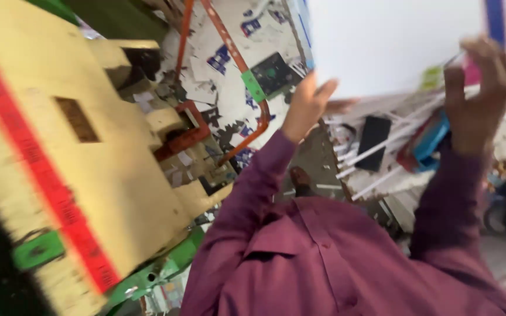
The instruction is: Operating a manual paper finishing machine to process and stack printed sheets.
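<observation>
Both grips are closed on a big white sheet (393, 41), one hand at each lower side.

The left hand (307, 105) holds the sheet's lower left part, fingers bent up against it; the right hand (480, 96) pinches the lower right part, near a blue and pink printed strip. The sheet is raised in the upper right of the view, above the person's chest, and its top runs out of frame. Both arms wear maroon sleeves (247, 193), matching the shirt (323, 257) below. To the left stands a large cream machine (89, 175) with a red stripe and green parts. Behind it an orange tube frame (247, 70) bends over a floor (224, 93) littered with paper scraps. A dark flat block (374, 141) lies under the sheet among white strips. The picture is tilted and blurred.
</observation>
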